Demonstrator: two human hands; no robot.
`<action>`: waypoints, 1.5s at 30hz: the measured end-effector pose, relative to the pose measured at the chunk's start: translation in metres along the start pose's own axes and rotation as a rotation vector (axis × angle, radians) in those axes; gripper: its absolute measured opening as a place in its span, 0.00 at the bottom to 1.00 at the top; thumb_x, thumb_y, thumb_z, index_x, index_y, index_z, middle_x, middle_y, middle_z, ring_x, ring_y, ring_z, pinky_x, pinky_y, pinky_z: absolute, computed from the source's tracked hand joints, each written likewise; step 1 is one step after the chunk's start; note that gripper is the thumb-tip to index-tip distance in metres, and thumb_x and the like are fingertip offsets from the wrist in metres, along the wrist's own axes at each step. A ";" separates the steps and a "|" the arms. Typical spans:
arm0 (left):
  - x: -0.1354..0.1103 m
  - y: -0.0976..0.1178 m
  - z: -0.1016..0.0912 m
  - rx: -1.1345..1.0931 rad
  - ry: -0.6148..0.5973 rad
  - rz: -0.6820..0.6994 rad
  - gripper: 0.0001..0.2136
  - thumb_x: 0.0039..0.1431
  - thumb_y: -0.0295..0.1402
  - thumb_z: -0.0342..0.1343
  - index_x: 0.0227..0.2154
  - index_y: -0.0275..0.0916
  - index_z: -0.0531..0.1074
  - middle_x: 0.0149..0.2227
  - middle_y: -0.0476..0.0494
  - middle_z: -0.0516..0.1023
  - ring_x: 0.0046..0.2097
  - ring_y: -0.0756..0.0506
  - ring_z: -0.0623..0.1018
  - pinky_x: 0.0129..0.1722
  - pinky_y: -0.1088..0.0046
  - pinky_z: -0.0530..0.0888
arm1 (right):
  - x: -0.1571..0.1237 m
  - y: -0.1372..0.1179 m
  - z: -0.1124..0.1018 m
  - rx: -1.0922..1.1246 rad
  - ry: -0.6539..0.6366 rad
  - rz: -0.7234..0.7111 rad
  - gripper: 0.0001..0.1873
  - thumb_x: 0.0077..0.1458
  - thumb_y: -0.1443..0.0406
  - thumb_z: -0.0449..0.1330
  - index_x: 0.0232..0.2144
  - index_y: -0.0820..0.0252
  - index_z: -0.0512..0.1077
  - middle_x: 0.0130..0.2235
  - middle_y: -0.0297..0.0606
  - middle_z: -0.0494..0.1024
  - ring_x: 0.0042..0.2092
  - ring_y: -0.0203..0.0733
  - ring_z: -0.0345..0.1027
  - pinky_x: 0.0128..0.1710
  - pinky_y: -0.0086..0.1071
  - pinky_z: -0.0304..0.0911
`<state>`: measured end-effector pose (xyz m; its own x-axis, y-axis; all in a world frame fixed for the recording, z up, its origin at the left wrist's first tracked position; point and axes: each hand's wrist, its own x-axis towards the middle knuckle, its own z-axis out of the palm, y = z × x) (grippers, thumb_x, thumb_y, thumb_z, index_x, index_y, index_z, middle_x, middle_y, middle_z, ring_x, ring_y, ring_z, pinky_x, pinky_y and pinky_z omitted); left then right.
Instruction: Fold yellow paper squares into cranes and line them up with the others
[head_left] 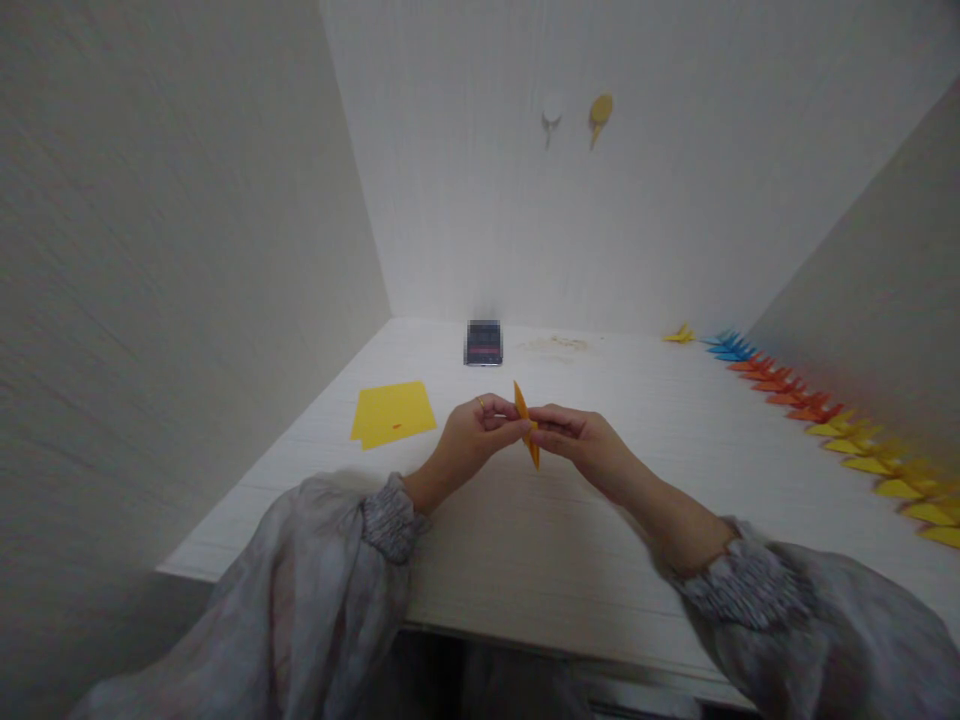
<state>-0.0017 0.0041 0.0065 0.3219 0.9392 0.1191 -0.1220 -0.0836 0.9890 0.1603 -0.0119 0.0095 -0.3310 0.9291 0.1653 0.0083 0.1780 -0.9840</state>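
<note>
A small folded piece of orange-yellow paper point(523, 402) is held up over the white table, roughly edge-on to me. My left hand point(480, 432) pinches it from the left between thumb and fingers. From the other side, the fingertips of my right hand point(581, 438) close on its middle. The paper's upper and lower points stick out beyond the fingers. How its inner folds lie is hidden. To the left of my left hand, flat sheets of yellow paper point(391, 408) lie overlapped, with a tiny orange scrap point(397, 427) on top.
A phone point(483, 343) lies near the back wall. Folded paper cranes in yellow, orange and blue point(795, 395) form a row along the right side, with a single yellow crane point(679, 335) at its far end. Two hooks point(601, 110) are on the wall. The table's front edge point(525, 643) is close to me.
</note>
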 end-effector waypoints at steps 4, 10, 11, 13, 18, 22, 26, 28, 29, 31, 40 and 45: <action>0.001 -0.002 0.000 -0.032 -0.010 -0.001 0.12 0.41 0.31 0.60 0.28 0.34 0.64 0.28 0.48 0.74 0.30 0.51 0.75 0.33 0.71 0.71 | 0.000 -0.001 0.002 -0.133 0.071 -0.074 0.13 0.48 0.65 0.56 0.39 0.56 0.71 0.40 0.37 0.75 0.41 0.39 0.68 0.42 0.37 0.63; 0.001 -0.011 0.000 -0.049 -0.114 0.079 0.17 0.44 0.27 0.57 0.36 0.38 0.58 0.40 0.42 0.72 0.37 0.48 0.76 0.35 0.71 0.71 | -0.001 0.004 0.014 -0.597 0.193 -0.226 0.15 0.47 0.70 0.52 0.41 0.60 0.66 0.36 0.41 0.72 0.33 0.38 0.67 0.33 0.32 0.64; 0.000 -0.011 0.001 -0.034 -0.122 0.086 0.17 0.44 0.27 0.57 0.37 0.38 0.57 0.41 0.41 0.72 0.38 0.48 0.75 0.36 0.71 0.71 | -0.001 0.004 0.016 -0.677 0.208 -0.233 0.14 0.47 0.70 0.52 0.40 0.61 0.66 0.35 0.41 0.72 0.32 0.37 0.66 0.31 0.31 0.63; -0.001 -0.012 0.002 0.004 -0.135 0.100 0.16 0.45 0.26 0.56 0.38 0.37 0.59 0.42 0.40 0.71 0.40 0.47 0.75 0.38 0.70 0.71 | -0.001 0.004 0.018 -0.820 0.224 -0.236 0.10 0.48 0.70 0.51 0.35 0.62 0.67 0.31 0.40 0.71 0.30 0.37 0.65 0.30 0.31 0.61; -0.004 -0.011 0.002 0.035 -0.184 0.143 0.15 0.45 0.27 0.57 0.38 0.37 0.64 0.41 0.42 0.71 0.43 0.47 0.73 0.43 0.68 0.70 | -0.001 0.004 0.015 -0.953 0.281 -0.280 0.06 0.46 0.71 0.52 0.29 0.62 0.67 0.28 0.38 0.71 0.30 0.38 0.64 0.29 0.30 0.59; -0.005 -0.004 0.005 -0.110 -0.165 0.037 0.12 0.46 0.33 0.57 0.35 0.34 0.68 0.39 0.42 0.73 0.41 0.47 0.74 0.43 0.68 0.70 | -0.002 0.003 0.013 -0.927 0.323 -0.349 0.10 0.44 0.73 0.53 0.32 0.63 0.68 0.30 0.40 0.71 0.32 0.39 0.64 0.31 0.30 0.60; -0.006 0.003 0.008 -0.295 -0.149 -0.049 0.15 0.51 0.42 0.51 0.30 0.32 0.70 0.41 0.38 0.72 0.41 0.45 0.73 0.38 0.68 0.72 | -0.005 0.001 0.014 -0.889 0.312 -0.441 0.15 0.44 0.76 0.52 0.35 0.61 0.69 0.31 0.39 0.70 0.33 0.38 0.64 0.32 0.30 0.61; -0.005 0.003 0.009 -0.322 -0.095 -0.061 0.13 0.48 0.40 0.54 0.29 0.33 0.68 0.40 0.39 0.72 0.39 0.46 0.74 0.37 0.68 0.72 | -0.007 0.001 0.014 -0.880 0.315 -0.470 0.16 0.44 0.76 0.50 0.35 0.59 0.69 0.30 0.38 0.70 0.33 0.38 0.64 0.30 0.29 0.61; -0.004 0.002 0.009 -0.331 -0.054 -0.069 0.12 0.47 0.38 0.57 0.29 0.34 0.67 0.40 0.41 0.73 0.38 0.47 0.74 0.36 0.69 0.72 | -0.008 0.001 0.015 -0.879 0.322 -0.481 0.15 0.45 0.76 0.50 0.34 0.59 0.69 0.30 0.38 0.69 0.32 0.37 0.64 0.29 0.28 0.61; -0.003 0.001 0.009 -0.364 0.000 -0.098 0.13 0.43 0.33 0.60 0.31 0.35 0.66 0.37 0.44 0.73 0.36 0.49 0.74 0.35 0.70 0.72 | -0.009 0.001 0.015 -0.874 0.342 -0.500 0.14 0.45 0.76 0.50 0.32 0.59 0.70 0.30 0.37 0.69 0.31 0.37 0.64 0.27 0.28 0.60; -0.006 0.006 0.008 -0.395 -0.164 -0.215 0.08 0.47 0.32 0.56 0.28 0.31 0.73 0.33 0.42 0.74 0.37 0.49 0.72 0.37 0.74 0.70 | -0.012 0.005 0.013 -0.790 0.362 -0.645 0.15 0.43 0.78 0.51 0.32 0.58 0.69 0.29 0.37 0.69 0.31 0.36 0.64 0.27 0.28 0.61; -0.004 0.003 0.005 -0.362 -0.135 -0.241 0.07 0.44 0.32 0.59 0.25 0.33 0.74 0.31 0.43 0.74 0.34 0.50 0.72 0.35 0.75 0.70 | -0.012 0.007 0.016 -0.787 0.360 -0.659 0.13 0.45 0.76 0.52 0.31 0.58 0.69 0.29 0.37 0.69 0.31 0.36 0.64 0.27 0.29 0.62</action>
<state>0.0013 -0.0013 0.0094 0.4982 0.8637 -0.0768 -0.3415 0.2768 0.8982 0.1493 -0.0271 -0.0002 -0.1971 0.5928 0.7809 0.5748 0.7151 -0.3977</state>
